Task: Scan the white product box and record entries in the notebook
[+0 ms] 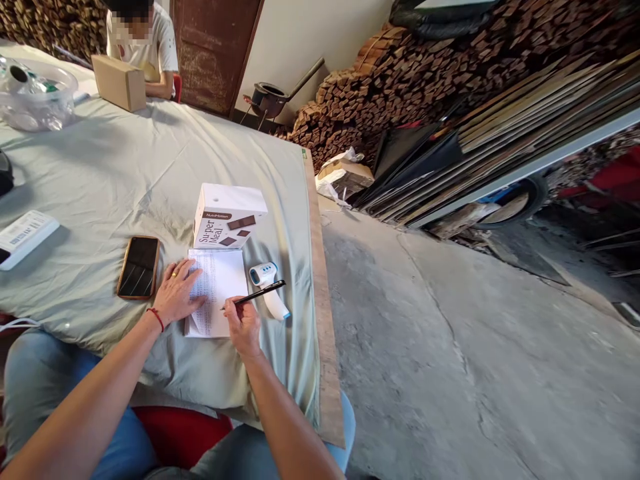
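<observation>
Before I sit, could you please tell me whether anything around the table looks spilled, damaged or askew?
I see no spill near the paper. The cloth is creased and stops short of the table's right edge, baring a wooden strip; beyond it, a crack runs across the concrete floor.

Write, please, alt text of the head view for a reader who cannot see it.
A right hand holds a pen over a page of text, which the left hand rests on. Around it, on a cloth-covered table, are a white box, a phone and a thermometer.
</observation>
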Demonstrator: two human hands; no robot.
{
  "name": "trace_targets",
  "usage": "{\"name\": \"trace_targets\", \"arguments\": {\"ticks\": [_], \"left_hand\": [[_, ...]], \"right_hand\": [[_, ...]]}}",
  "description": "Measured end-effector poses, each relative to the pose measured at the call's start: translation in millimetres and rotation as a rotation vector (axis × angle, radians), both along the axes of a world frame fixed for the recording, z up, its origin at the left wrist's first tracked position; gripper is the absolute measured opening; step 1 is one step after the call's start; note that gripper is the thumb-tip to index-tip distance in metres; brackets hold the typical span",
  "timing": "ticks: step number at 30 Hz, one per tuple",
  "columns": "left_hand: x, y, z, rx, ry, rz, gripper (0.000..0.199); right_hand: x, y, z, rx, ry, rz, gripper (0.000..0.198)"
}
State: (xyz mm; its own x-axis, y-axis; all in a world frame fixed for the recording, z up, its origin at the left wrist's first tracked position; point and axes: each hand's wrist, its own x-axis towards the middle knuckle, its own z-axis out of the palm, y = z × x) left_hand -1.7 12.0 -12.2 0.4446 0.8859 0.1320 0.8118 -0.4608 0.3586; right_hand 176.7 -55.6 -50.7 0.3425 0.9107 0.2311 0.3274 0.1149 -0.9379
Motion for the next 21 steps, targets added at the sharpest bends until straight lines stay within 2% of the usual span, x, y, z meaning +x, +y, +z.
{"name": "trace_targets", "arguments": {"ticks": [7,15,21], "left_hand": [[0.7,-0.7,4.0,-0.023,0.06,0.0,0.055],[0.3,2.1,-0.8,-0.005,-0.009,-0.003,0.053],[0.1,2.0,-1.6,-0.004,0.011,-0.004,0.055]], "right_hand": [[0.6,-0.1,3.7,-0.011,-0.007,0.018,0.036],[1.7,-1.1,7.5,-0.024,-0.002,0.017,0.038],[1.4,-1.2,6.7,-0.037,0.011,0.016,0.039]]}}
